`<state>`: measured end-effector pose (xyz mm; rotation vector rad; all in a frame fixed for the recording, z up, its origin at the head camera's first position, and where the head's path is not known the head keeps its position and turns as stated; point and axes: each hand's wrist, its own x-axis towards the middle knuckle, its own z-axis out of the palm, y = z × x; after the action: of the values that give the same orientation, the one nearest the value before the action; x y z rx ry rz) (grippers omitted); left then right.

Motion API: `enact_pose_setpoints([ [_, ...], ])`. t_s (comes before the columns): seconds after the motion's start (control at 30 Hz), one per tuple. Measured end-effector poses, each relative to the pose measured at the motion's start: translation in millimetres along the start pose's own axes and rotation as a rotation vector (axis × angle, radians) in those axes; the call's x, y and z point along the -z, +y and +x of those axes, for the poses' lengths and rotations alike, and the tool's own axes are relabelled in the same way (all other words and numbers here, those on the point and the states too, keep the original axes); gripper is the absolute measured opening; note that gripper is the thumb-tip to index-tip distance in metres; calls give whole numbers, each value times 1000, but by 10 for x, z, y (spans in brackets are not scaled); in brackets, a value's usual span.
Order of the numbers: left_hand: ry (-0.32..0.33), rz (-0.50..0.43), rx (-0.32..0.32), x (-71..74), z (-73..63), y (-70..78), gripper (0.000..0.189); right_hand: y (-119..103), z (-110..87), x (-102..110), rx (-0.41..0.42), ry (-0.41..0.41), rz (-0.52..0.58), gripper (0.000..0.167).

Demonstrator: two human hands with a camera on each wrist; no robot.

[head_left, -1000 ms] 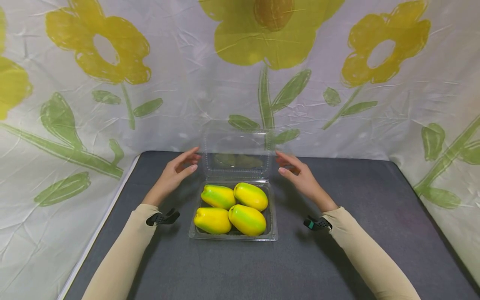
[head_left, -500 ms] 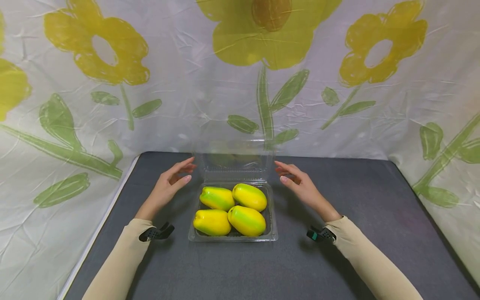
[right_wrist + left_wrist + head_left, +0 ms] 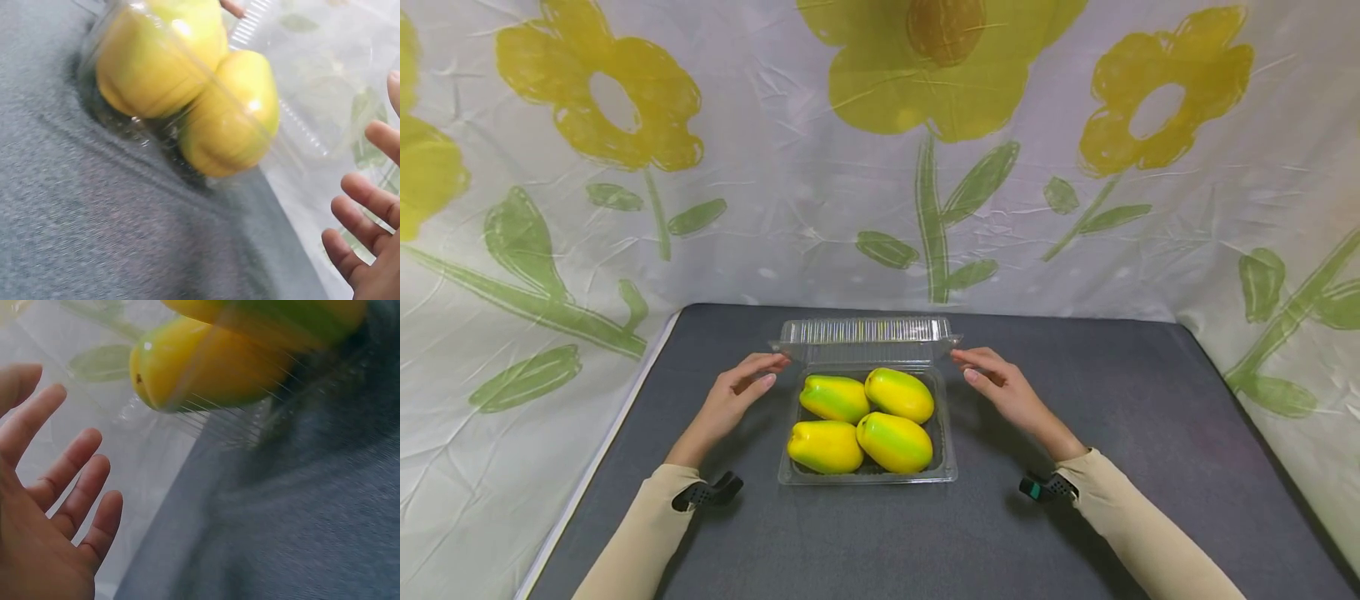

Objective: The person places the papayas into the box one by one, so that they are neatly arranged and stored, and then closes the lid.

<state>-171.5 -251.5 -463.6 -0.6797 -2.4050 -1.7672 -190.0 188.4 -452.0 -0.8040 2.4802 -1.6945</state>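
A clear plastic clamshell box [image 3: 868, 479] sits on the table, holding several oblong yellow-green fruits [image 3: 895, 442], smooth like mangoes or small papayas. Its hinged lid [image 3: 865, 333] stands raised at the far side, tipped toward me with its ribbed wall showing. At the lid's left corner are the fingertips of my left hand [image 3: 737, 392], fingers extended. My right hand [image 3: 1003, 392] mirrors this at the right corner. In the left wrist view, the left hand [image 3: 56, 519] has spread fingers beside a fruit [image 3: 200, 369]. The right wrist view shows the right hand [image 3: 375, 231] with its fingers apart.
Dark grey cloth covers the table [image 3: 880, 542]. A white hanging with printed yellow flowers [image 3: 760, 208] rises behind the table and along both sides. Dark wrist devices, one on the left wrist [image 3: 707, 492] and one on the right [image 3: 1048, 485], stick out inward.
The lid has swung from nearly upright toward me, its free edge coming forward and lower in view. Both hands have moved nearer along with it. The fruits and the box's base stay in place.
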Motion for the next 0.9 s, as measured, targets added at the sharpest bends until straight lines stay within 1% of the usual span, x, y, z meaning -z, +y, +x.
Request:
enact_pose_setpoints([
  [0.1,-3,29,9,-8,-56,-52,35,42,-37,-16,-9,2,-4,36],
  [0.23,-5,103,55,-16,-114,-101,35,85,-69,-34,-22,8,-40,34],
  [0.3,-7,121,67,-23,-131,-114,35,98,-78,-40,-22,6,-44,33],
  [0.47,-27,118,68,-38,-162,-122,36,115,-94,-54,-21,-22,-37,33],
  [0.6,-71,122,64,-42,-191,-148,37,138,-110,-62,-21,-48,-38,32],
  [0.73,-112,132,83,-46,-221,-187,38,163,-135,-68,-26,-69,-43,31],
  [0.9,-157,105,125,-47,-243,-202,42,176,-161,-76,-37,-96,-40,33],
])
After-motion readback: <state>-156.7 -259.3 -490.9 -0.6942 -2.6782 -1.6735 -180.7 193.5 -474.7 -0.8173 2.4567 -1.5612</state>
